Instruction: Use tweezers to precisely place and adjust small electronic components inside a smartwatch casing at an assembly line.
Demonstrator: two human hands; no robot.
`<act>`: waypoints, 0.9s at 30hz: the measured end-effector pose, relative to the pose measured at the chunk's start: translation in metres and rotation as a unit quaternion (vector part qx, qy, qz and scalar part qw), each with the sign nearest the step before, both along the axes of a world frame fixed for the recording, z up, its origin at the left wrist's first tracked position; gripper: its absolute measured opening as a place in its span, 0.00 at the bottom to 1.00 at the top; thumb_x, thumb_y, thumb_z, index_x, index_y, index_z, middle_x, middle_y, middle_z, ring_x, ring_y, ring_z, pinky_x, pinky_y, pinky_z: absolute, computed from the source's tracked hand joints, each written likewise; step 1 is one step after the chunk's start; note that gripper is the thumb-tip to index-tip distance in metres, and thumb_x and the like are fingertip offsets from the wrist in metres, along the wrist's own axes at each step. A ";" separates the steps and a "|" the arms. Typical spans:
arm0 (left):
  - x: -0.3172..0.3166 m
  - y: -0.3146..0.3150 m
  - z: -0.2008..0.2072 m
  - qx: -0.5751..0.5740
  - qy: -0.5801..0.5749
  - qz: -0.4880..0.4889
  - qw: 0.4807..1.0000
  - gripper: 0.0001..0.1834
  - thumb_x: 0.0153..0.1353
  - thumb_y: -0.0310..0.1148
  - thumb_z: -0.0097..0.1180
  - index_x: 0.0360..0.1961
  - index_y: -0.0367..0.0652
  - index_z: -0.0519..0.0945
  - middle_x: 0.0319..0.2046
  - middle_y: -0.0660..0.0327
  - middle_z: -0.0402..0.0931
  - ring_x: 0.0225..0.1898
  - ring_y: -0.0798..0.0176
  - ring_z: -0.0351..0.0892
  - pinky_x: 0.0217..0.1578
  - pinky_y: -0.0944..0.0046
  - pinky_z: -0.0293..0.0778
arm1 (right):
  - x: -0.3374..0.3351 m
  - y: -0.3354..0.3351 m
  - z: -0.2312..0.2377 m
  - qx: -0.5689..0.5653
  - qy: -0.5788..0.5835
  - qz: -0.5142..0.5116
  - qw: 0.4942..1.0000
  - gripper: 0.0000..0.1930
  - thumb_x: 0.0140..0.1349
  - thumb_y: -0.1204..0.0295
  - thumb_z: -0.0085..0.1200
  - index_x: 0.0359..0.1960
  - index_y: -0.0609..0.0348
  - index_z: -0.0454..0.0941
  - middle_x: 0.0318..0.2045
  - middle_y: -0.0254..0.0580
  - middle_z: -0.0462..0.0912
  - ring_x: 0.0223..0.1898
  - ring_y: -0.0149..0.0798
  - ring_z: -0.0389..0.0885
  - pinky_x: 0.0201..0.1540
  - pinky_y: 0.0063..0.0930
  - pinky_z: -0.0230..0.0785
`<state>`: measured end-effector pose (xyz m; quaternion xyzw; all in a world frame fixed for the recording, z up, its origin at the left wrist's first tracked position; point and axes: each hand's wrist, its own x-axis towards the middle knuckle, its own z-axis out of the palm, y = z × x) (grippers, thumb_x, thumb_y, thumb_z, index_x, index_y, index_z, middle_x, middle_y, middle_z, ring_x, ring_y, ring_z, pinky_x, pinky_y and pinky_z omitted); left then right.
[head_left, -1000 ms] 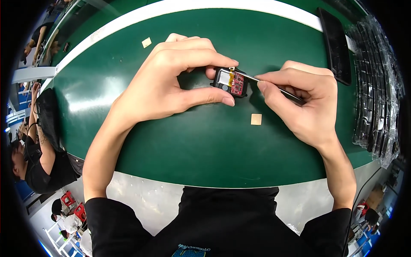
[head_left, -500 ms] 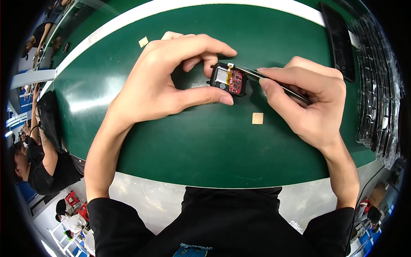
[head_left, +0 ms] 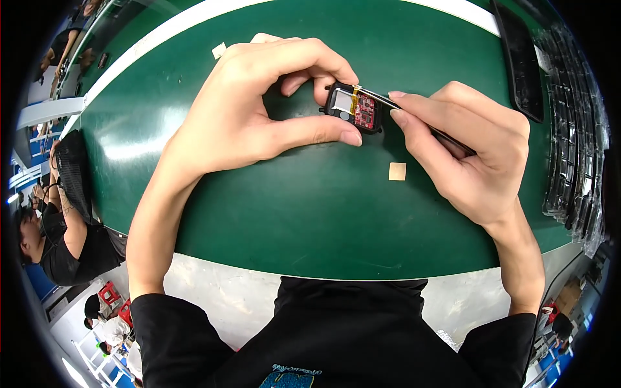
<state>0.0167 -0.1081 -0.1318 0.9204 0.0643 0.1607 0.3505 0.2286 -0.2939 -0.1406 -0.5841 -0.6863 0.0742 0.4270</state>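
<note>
My left hand [head_left: 278, 97] grips a small black watch-like case [head_left: 352, 107] between thumb and fingers, just above the green table. The case lies open, showing a silver battery, a red circuit board and a strip of yellow tape. In my right hand [head_left: 462, 139] is a pair of dark tweezers [head_left: 381, 97], pinched between thumb and fingers. Their tips meet the case's upper edge, by the top end of the yellow strip. A small beige square [head_left: 397, 171] lies on the table below the tweezers.
Another pale square [head_left: 219, 50] lies beyond my left hand. A black tray [head_left: 517, 61] sits at the far right, near a stack of plastic-wrapped black trays [head_left: 572, 139]. At left, another person [head_left: 71, 239] sits beside a black mesh object [head_left: 74, 171].
The index finger of my left hand has curled down to the case's upper edge. The tweezer tips have shifted slightly right and up to that edge, and a small white tab there no longer shows.
</note>
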 end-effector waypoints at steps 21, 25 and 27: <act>-0.003 0.009 0.003 -0.024 0.025 -0.036 0.999 0.27 0.49 0.31 0.86 0.53 0.43 0.92 0.41 0.64 0.88 0.35 0.66 0.69 0.42 0.65 0.69 | 0.004 -0.002 0.009 -0.099 0.073 0.005 0.992 0.09 0.66 0.84 0.70 0.46 0.67 0.95 0.23 0.32 0.82 0.21 0.19 0.68 0.24 0.21 0.51; 0.000 0.006 0.001 -0.025 0.016 -0.041 0.999 0.26 0.49 0.32 0.85 0.52 0.43 0.92 0.40 0.64 0.88 0.34 0.66 0.70 0.41 0.65 0.68 | 0.004 -0.002 0.008 -0.098 0.069 -0.002 0.993 0.09 0.66 0.84 0.70 0.46 0.66 0.95 0.23 0.31 0.82 0.21 0.19 0.68 0.24 0.21 0.50; 0.000 0.003 0.000 -0.026 -0.008 -0.030 0.999 0.26 0.50 0.32 0.85 0.52 0.44 0.92 0.39 0.64 0.88 0.33 0.66 0.70 0.40 0.64 0.67 | 0.003 -0.002 0.008 -0.096 0.070 -0.002 0.993 0.09 0.66 0.84 0.70 0.46 0.66 0.95 0.23 0.31 0.82 0.21 0.19 0.67 0.24 0.21 0.50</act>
